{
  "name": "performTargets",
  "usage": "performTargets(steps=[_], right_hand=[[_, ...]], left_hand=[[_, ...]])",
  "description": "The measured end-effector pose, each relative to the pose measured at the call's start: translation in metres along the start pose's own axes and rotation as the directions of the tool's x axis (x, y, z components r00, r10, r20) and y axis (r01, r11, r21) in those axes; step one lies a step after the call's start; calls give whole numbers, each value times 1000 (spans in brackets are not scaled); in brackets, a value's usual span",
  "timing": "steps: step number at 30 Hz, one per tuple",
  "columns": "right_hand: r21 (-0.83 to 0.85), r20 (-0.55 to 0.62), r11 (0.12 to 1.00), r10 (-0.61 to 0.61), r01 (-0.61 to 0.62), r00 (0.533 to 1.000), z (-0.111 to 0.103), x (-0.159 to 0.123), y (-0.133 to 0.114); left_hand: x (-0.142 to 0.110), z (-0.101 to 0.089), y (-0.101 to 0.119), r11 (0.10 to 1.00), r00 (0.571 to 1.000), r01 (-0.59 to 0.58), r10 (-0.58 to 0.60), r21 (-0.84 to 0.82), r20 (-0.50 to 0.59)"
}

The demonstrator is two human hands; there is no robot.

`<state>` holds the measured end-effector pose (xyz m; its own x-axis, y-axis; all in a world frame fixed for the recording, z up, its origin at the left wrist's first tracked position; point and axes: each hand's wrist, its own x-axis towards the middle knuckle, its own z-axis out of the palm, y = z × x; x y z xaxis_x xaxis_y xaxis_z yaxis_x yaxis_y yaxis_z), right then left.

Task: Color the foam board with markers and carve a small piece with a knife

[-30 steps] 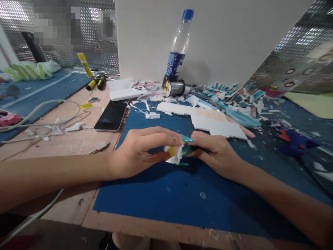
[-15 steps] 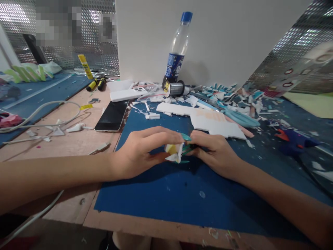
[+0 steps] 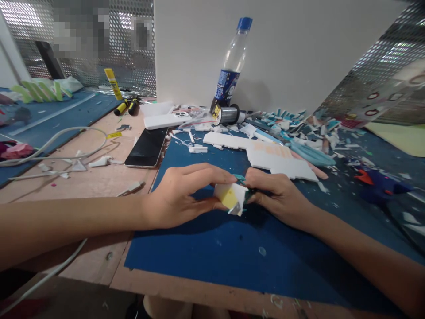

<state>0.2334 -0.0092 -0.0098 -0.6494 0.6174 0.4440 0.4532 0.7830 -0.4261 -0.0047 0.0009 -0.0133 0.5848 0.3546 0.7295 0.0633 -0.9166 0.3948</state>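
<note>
Over the blue mat point(image 3: 199, 259), both my hands meet near the middle of the view. My left hand point(image 3: 189, 195) is closed, pinching a small white and yellow foam piece point(image 3: 229, 196) between thumb and fingers, with a shiny silvery bit at its lower corner. Long teal nails show past the piece. My right hand point(image 3: 277, 192) is closed close against the piece's right edge. Its fingertips and dark teal nails overlap there, so what they grip is hidden. Behind the hands lies a flat white foam board point(image 3: 282, 161) with a stepped outline.
A phone point(image 3: 146, 148) lies at the left, with a white phone case point(image 3: 166, 120) behind. A blue-capped bottle point(image 3: 229, 71) stands at the back beside a wire spool point(image 3: 229, 115). Foam scraps point(image 3: 299, 122) pile up behind. To the right lies a blue glue gun point(image 3: 381, 184).
The foam piece has turned so more of its yellow and white face shows. My hands stay close together, and the view has shifted slightly.
</note>
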Motion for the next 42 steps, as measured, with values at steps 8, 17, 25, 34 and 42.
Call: performTargets(steps=[8,17,25,34,42], right_hand=[[33,-20,999,6,-6,1000,1,2,2],[-26,22,1000,15,-14,1000,1,0,-1],[-52,42,998,24,-22,999,1,-1,-2],[-70,66,998,-1,5,998,1,0,-3],[-68,80,998,17,-11,997,1,0,-2]], left_hand=[[0,2,-1,999,997,-22,18,-50,-70],[1,4,-1,996,1000,10,-11,-86,-10],[2,6,1,998,1000,20,-20,-60,-4],[4,5,2,998,998,43,-41,-41,41],[3,4,3,998,995,57,-56,-11,84]])
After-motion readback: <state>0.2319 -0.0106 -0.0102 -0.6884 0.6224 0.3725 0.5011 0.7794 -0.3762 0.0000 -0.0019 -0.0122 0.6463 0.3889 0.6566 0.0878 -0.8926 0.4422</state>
